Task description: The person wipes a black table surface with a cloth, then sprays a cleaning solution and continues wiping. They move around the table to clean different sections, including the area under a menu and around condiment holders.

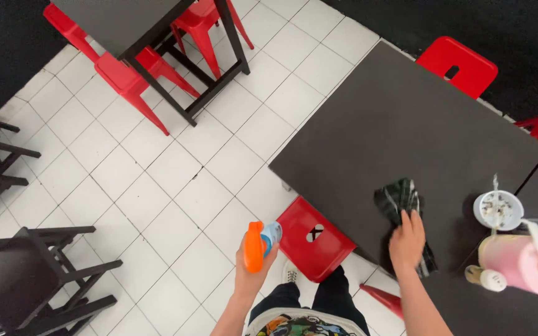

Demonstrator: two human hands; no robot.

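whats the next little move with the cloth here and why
Probably sweep the dark cloth across the black table toward the far edge. The right hand presses on the cloth near the near edge, most of the tabletop lies beyond it, and the left hand holds the spray bottle off to the side, over the floor.

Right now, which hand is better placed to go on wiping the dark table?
The right hand. It already presses on the dark cloth, which lies on the table. The left hand is off the table, above the floor, holding a spray bottle.
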